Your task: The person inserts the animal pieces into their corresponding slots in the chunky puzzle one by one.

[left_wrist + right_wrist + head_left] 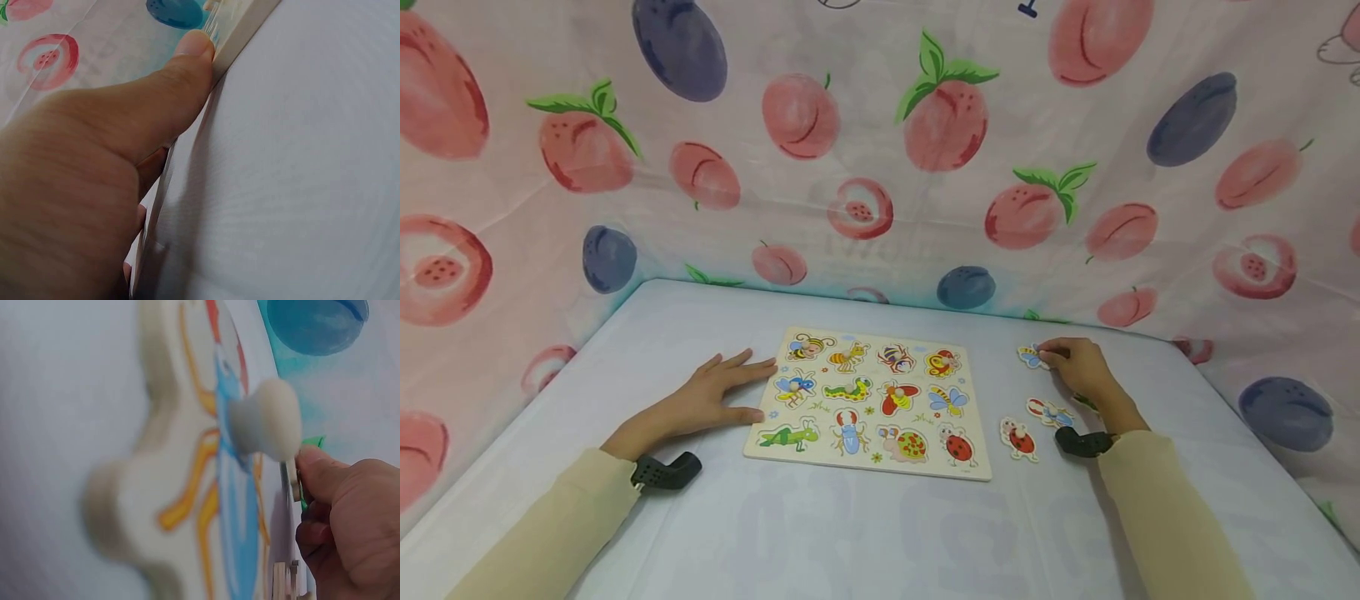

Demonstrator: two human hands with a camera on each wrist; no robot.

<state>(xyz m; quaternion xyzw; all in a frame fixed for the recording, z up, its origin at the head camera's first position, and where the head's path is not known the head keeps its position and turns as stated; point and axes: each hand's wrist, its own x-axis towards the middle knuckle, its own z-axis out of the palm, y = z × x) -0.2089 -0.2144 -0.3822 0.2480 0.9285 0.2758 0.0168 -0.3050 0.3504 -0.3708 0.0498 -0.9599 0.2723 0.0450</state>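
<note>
A wooden insect puzzle board [868, 408] lies flat on the table, several of its pictures bearing small knobs. My left hand [703, 400] rests at its left side, fingers spread, with thumb [187, 56] and fingertips touching the edge. To the right of the board, my right hand [1082, 367] pinches a blue-winged dragonfly puzzle piece [1030, 357] between thumb and fingers. Nearer me lie a stag beetle piece [1047, 412], its round knob [269, 422] large in the right wrist view, and a ladybug piece [1019, 440]. A green piece [1084, 402] is mostly hidden under the right wrist.
White cloth covers the table [850, 533]. Behind and at the sides hangs a fruit-printed curtain [865, 125]. Each wrist wears a black camera mount, such as the left mount [667, 472].
</note>
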